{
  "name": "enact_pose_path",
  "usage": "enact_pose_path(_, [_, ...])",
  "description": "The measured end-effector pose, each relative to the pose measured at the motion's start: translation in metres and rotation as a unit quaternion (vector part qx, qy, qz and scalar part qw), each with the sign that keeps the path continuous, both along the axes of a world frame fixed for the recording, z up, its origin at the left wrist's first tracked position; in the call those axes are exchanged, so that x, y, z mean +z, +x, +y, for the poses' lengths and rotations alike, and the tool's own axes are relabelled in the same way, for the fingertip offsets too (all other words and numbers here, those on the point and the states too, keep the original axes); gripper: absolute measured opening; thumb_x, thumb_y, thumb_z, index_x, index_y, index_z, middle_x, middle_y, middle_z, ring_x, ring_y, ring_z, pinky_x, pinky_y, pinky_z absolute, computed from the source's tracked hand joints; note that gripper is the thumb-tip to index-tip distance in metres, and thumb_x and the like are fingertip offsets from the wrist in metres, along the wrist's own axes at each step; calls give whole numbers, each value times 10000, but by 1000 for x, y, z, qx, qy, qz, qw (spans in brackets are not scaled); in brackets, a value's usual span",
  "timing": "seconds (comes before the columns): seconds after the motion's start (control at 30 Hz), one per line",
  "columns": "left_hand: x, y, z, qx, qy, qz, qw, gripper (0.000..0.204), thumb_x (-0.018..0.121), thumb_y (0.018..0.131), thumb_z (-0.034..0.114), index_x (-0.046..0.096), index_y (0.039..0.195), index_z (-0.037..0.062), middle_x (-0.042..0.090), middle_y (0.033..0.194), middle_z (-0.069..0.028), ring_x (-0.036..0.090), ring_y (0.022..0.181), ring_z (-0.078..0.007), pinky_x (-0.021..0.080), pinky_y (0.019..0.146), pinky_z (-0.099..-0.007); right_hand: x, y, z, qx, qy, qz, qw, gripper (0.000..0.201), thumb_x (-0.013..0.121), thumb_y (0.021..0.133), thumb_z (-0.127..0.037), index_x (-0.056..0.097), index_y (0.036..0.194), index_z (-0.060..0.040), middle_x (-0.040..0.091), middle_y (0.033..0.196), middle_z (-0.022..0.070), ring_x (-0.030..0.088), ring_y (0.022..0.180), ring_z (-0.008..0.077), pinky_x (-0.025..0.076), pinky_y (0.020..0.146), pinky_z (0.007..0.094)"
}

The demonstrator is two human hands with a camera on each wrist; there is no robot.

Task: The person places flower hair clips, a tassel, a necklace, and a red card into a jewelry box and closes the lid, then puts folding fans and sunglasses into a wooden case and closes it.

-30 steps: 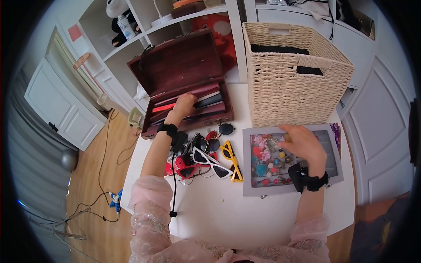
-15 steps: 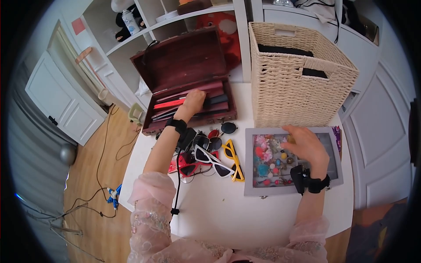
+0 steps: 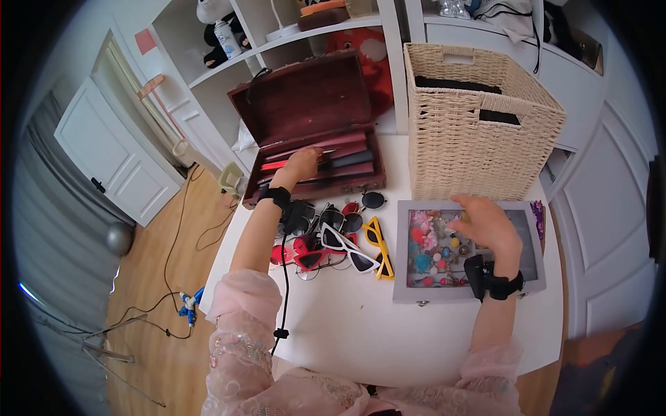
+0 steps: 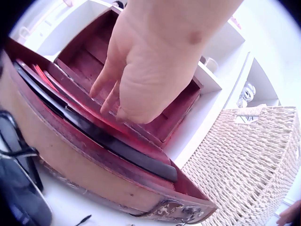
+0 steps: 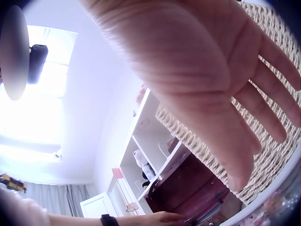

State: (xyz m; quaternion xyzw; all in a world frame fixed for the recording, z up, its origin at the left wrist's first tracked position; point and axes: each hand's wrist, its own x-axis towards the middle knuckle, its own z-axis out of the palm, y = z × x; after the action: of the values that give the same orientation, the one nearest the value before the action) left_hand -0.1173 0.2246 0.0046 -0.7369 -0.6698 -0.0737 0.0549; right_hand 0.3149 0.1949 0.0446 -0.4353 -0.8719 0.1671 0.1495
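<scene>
My left hand (image 3: 302, 165) reaches into an open dark red wooden box (image 3: 333, 190). In the left wrist view its fingers (image 4: 99, 85) point down over long slim pieces (image 4: 124, 148), black and red, that look like closed folding fans. The thumb side hides the other fingers, so I cannot tell whether they pinch one. Spread out with fingers extended, my right hand (image 3: 489, 225) lies over a grey glass-topped jewelry case (image 3: 403, 253). Colourful rings and flower ornaments (image 3: 424, 239) show through the glass.
Close in front of the box lies a pile of sunglasses, among them a white pair (image 3: 347, 246), a yellow pair (image 3: 378, 251) and a red pair (image 3: 310, 260). A tall woven basket (image 3: 479, 156) stands behind the jewelry case. White shelves (image 3: 257, 48) rise behind the table.
My left hand first moved right across the long pieces in the box, then back left. The right hand keeps its place over the jewelry case. The head view has shifted slightly.
</scene>
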Motion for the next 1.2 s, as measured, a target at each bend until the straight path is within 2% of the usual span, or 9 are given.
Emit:
enact_pose_path(0.17, [28, -12, -33, 28, -13, -36, 999, 286, 549, 760, 80, 645, 1028, 45, 634, 999, -194, 593, 968, -351, 470, 851, -417, 0, 0, 1, 12, -11, 3, 1000, 414, 694, 744, -182, 568, 1105, -21, 638, 869, 184, 609, 869, 333, 470, 778, 403])
enact_pose_path(0.33, [54, -20, -71, -2, -16, -72, 997, 189, 632, 751, 128, 685, 902, 27, 662, 904, -161, 634, 823, -310, 506, 763, -358, 2, -3, 1, 9, -20, 0, 1000, 412, 690, 747, -179, 568, 1108, -23, 639, 896, 188, 596, 916, 328, 455, 809, 404])
enact_pose_path(0.47, [65, -19, -88, 3, -6, -75, 997, 192, 637, 756, 124, 684, 914, 26, 666, 898, -155, 645, 803, -293, 512, 745, -347, -2, -4, 2, 19, -11, 4, 1000, 427, 691, 743, -178, 565, 1120, -23, 639, 904, 188, 590, 934, 326, 448, 823, 402])
enact_pose_path(0.5, [67, -16, -93, 23, 0, -116, 993, 195, 637, 765, 122, 681, 928, 24, 670, 897, -150, 651, 802, -278, 513, 744, -337, -2, -4, 1, 16, -9, 7, 1000, 430, 691, 741, -178, 566, 1121, -23, 640, 902, 189, 593, 926, 327, 449, 822, 400])
enact_pose_path(0.63, [65, -8, -110, 52, 10, -189, 981, 225, 611, 828, 121, 648, 1018, 6, 677, 908, -114, 658, 844, -199, 507, 744, -294, 3, -3, 0, 8, -27, 13, 1000, 448, 691, 736, -177, 566, 1132, -10, 644, 892, 195, 603, 906, 332, 453, 819, 394])
enact_pose_path(0.77, [55, -13, -121, 58, 34, -238, 969, 228, 603, 841, 122, 642, 1024, -9, 674, 933, -103, 650, 833, -178, 505, 745, -291, 1, -3, 1, 10, -6, 10, 1000, 465, 692, 735, -178, 561, 1140, 9, 647, 891, 197, 608, 908, 331, 455, 818, 392])
enact_pose_path(0.83, [49, -13, -128, 27, 118, -311, 943, 226, 594, 850, 137, 647, 998, -25, 677, 856, -113, 649, 795, -168, 512, 724, -283, 3, -3, 1, 2, -27, 2, 1000, 483, 694, 735, -181, 553, 1150, 23, 646, 905, 203, 606, 921, 333, 452, 826, 395])
enact_pose_path(0.97, [36, -18, -137, 55, 124, -359, 923, 236, 586, 865, 142, 639, 1003, -42, 669, 860, -101, 640, 800, -144, 510, 719, -271, -3, 0, 4, -5, -6, 7, 1000, 484, 697, 735, -181, 552, 1148, 25, 641, 927, 209, 603, 923, 341, 449, 831, 400])
enact_pose_path(1.2, [16, -21, -138, 54, 140, -509, 848, 233, 565, 896, 141, 629, 997, -60, 657, 850, -82, 633, 796, -132, 510, 707, -252, -5, 1, 5, -20, -6, -4, 1000, 446, 697, 740, -166, 562, 1130, 2, 628, 951, 227, 599, 916, 360, 457, 811, 401])
